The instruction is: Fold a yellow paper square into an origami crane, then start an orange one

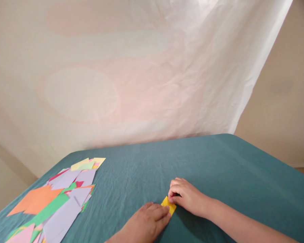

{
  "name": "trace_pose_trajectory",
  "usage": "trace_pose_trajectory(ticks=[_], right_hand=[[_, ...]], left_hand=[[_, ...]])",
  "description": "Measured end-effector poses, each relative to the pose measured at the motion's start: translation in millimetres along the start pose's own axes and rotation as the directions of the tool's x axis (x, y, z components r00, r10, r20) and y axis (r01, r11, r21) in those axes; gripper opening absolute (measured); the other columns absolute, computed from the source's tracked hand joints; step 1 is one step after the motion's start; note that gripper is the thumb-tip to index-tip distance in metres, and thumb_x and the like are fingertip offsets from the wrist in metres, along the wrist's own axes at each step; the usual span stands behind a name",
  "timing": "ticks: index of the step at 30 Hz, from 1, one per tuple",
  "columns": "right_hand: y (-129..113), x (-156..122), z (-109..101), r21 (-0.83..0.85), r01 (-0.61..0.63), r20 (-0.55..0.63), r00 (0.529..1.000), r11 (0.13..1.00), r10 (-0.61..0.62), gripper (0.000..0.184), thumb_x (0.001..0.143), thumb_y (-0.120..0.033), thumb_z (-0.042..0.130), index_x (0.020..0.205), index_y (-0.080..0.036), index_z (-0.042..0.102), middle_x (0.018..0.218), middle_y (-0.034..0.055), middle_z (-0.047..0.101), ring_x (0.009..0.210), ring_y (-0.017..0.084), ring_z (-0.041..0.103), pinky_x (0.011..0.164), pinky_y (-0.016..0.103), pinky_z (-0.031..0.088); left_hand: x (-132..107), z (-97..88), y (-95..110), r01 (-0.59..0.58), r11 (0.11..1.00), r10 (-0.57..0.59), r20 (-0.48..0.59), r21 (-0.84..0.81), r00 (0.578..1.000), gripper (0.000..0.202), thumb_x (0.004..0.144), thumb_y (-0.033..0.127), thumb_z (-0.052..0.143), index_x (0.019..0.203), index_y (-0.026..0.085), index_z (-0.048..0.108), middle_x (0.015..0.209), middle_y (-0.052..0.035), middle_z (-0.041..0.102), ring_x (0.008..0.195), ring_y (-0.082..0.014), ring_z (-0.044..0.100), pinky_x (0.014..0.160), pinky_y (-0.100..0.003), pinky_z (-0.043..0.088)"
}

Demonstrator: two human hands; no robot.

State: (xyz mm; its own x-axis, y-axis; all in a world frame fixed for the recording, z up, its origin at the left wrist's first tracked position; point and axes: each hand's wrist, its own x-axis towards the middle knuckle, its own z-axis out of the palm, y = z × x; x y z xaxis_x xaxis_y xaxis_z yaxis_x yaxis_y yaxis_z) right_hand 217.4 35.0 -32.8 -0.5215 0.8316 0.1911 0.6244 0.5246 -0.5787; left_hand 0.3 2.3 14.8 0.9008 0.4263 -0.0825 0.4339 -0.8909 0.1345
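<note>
A small piece of yellow paper (172, 210), apparently folded, lies on the teal cloth-covered table (205, 162) near its front. My left hand (148, 221) rests flat over the paper's lower left part, fingers stretched out and pressing on it. At the paper's upper right edge is my right hand (183, 195), its fingers curled and thumb and fingertips pinched together on the paper. Part of the yellow paper is hidden beneath the left fingers.
Many loose coloured sheets lie in a spread pile on the left: orange paper (39, 199), lilac paper (62, 219), green paper (50, 207) and pale yellow paper (81, 164). A pale hanging sheet (142, 84) stands behind the table's far edge.
</note>
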Motion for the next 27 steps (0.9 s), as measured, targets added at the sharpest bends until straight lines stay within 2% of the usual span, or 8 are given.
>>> trace_pose_trajectory(ticks=[5,12,16,19,27], right_hand=[[-2.9,-0.2,1.2,0.008,-0.011,-0.031,0.999,1.000,0.012,0.006,0.081,-0.023,0.066,0.075,-0.020,0.065,0.080,-0.0017,0.063,0.082,0.015,0.053,0.075,0.027,0.034],[-2.0,0.0,-1.0,0.036,0.005,-0.031,1.000,0.999,-0.004,0.004,0.080,-0.022,0.068,0.076,-0.020,0.066,0.080,-0.0018,0.063,0.081,0.015,0.054,0.075,0.027,0.035],[1.0,0.0,-2.1,0.077,0.025,0.003,1.000,0.997,-0.026,0.004,0.077,-0.019,0.070,0.077,-0.021,0.067,0.082,-0.0022,0.064,0.082,0.014,0.055,0.076,0.026,0.036],[0.0,-0.6,-2.1,0.071,0.006,-0.006,1.000,0.997,-0.006,0.005,0.076,-0.018,0.070,0.076,-0.021,0.067,0.082,-0.0020,0.064,0.082,0.014,0.055,0.076,0.027,0.036],[-2.6,-1.4,-2.0,0.050,-0.013,-0.012,1.000,0.999,0.014,0.004,0.077,-0.020,0.070,0.078,-0.021,0.066,0.082,-0.0021,0.063,0.083,0.015,0.054,0.076,0.027,0.035]], left_hand=[[2.1,4.8,-3.3,-0.031,0.998,0.033,-0.037,0.049,0.999,0.035,0.094,0.018,0.034,0.126,0.022,0.048,0.123,-0.0069,0.060,0.109,-0.0197,0.058,0.095,-0.031,0.045],[1.9,8.7,-4.9,-0.046,0.998,0.050,-0.081,0.046,0.995,0.035,0.095,0.016,0.035,0.127,0.020,0.048,0.120,-0.0071,0.061,0.106,-0.0172,0.059,0.095,-0.027,0.045],[-1.0,18.0,-9.2,-0.012,0.995,0.022,-0.095,0.099,0.995,0.034,0.095,0.017,0.035,0.126,0.025,0.047,0.117,-0.0053,0.063,0.105,-0.0183,0.059,0.096,-0.032,0.045],[-3.4,22.1,-11.7,0.010,0.992,0.005,-0.109,0.129,0.994,0.035,0.094,0.021,0.039,0.127,0.028,0.046,0.122,-0.0054,0.059,0.113,-0.0211,0.054,0.099,-0.037,0.042],[-3.4,7.8,-5.0,0.007,0.993,0.006,-0.106,0.120,0.994,0.035,0.094,0.021,0.038,0.128,0.027,0.045,0.121,-0.0068,0.059,0.113,-0.0208,0.055,0.096,-0.035,0.045]])
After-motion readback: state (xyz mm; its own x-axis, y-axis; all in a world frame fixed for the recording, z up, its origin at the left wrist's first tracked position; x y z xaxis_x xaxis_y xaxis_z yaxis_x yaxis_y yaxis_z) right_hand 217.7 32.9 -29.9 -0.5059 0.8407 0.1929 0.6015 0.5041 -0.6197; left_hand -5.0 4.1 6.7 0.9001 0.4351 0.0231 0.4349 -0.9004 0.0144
